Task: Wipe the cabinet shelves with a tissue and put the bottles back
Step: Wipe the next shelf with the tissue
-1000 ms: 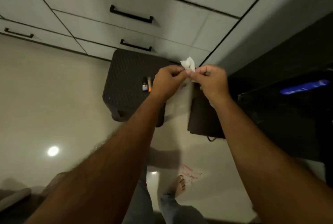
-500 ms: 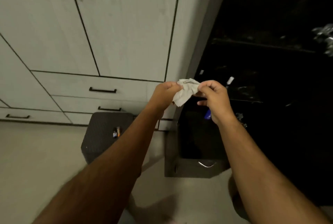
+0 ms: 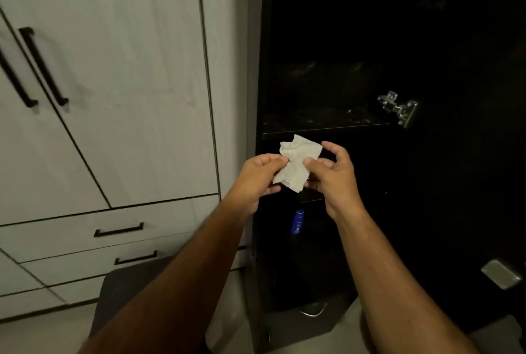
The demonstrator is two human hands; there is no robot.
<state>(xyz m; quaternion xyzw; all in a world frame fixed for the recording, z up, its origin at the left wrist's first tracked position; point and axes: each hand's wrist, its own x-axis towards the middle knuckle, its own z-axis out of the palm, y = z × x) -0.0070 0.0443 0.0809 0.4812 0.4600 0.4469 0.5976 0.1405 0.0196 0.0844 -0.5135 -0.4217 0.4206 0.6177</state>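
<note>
Both hands hold a crumpled tissue (image 3: 296,167) before the dark cabinet shelf (image 3: 324,129). Left hand (image 3: 257,178) pinches its edge with curled fingers; right hand (image 3: 331,173) seems to grip the other side, fingers half-curled.

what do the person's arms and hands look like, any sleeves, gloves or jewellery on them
Both forearms are bare as far as the frame shows: no sleeve reaches into view on either arm. The left hand and right hand wear no gloves, and no ring, watch or wristband can be seen on them. Some hair shows on the forearms. The light is dim, so small details such as the nails cannot be made out.
</note>
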